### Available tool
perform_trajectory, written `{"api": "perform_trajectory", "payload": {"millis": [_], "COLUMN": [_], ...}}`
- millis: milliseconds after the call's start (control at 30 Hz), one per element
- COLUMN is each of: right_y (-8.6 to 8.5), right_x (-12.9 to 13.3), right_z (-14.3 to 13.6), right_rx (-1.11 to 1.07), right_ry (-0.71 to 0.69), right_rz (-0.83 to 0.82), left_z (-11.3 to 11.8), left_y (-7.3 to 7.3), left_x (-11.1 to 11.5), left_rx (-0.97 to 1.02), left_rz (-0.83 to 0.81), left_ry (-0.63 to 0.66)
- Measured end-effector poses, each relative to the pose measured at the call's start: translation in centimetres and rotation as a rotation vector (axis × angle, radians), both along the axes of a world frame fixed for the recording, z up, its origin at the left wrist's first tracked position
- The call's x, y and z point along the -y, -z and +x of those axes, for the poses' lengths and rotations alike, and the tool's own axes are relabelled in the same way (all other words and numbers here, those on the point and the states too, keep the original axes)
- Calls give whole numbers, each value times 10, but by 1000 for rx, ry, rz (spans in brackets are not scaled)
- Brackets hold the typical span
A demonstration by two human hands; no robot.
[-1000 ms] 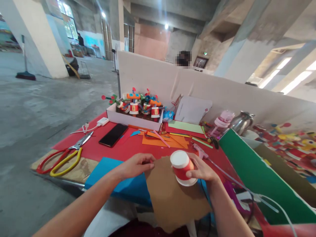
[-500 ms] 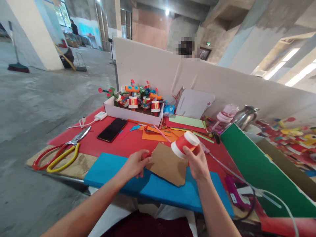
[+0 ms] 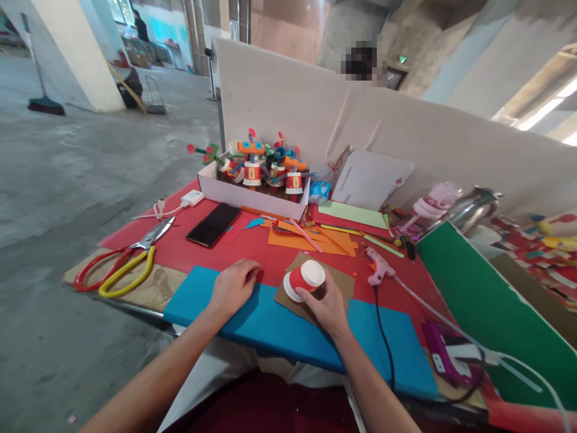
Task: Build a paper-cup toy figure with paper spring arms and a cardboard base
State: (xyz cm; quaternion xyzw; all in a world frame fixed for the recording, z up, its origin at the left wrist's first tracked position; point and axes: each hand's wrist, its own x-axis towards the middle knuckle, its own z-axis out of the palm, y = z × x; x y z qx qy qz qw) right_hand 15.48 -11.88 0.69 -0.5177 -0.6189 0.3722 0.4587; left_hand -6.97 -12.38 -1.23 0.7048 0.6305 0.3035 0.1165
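A red-and-white paper cup (image 3: 301, 280) stands upside down, slightly tilted, over a brown cardboard piece (image 3: 347, 288). My right hand (image 3: 328, 304) grips its side, thumb in front and the other fingers behind. To the left, my left hand (image 3: 234, 288) is closed over the edge of the blue board (image 3: 193, 307), its fingers curled and its palm hidden. Whatever it may hold cannot be seen. A pink glue gun (image 3: 380, 266) lies right of the cardboard, its black cord running toward me.
Large scissors (image 3: 130, 255) and a phone (image 3: 213, 225) lie at left. Behind them, a white box (image 3: 252, 198) holds several paper-cup figures. Orange paper (image 3: 293, 243) and a straw lie mid-table. A green-sided box (image 3: 487, 307) and purple power strip (image 3: 444, 355) stand right.
My right hand has lowered the cup leftward to the cardboard, uncovering the glue gun. My left hand has drawn back from the cardboard's edge. The camera view has shifted slightly.
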Motion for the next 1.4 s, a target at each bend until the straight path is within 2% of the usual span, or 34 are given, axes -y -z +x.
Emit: {"api": "perform_trajectory", "payload": {"millis": [200, 433, 667, 767, 833, 933, 1033, 1100, 1200, 1300, 1400], "right_y": [-10, -4, 0, 1, 1, 1, 1, 0, 0, -1, -3], "right_x": [7, 8, 9, 9, 9, 9, 9, 9, 8, 8, 11], "right_z": [-6, -2, -1, -1, -1, -1, -2, -3, -3, 3, 13], "right_rx": [169, 217, 321, 335, 344, 347, 317, 285, 257, 234, 199], "right_ry": [-23, -32, -48, -45, -44, -54, -80, -95, -105, -177, -174], "right_rz": [33, 141, 161, 185, 191, 192, 183, 173, 152, 130, 221], "left_z": [-1, 0, -1, -1, 0, 5, 16, 23, 30, 31, 33], "left_y": [-3, -4, 1, -5, -17, -41, -58, -60, -52, -45, -47], "left_x": [1, 1, 0, -1, -2, -6, -11, -14, -17, -17, -15], "left_rx": [9, 18, 29, 76, 137, 165, 97, 29, -47, -67, -85], "left_rz": [-26, -7, -49, -13, 72, 195, 203, 180, 150, 156, 193], "left_ry": [14, 25, 17, 27, 105, 382, 610, 704, 780, 758, 726]}}
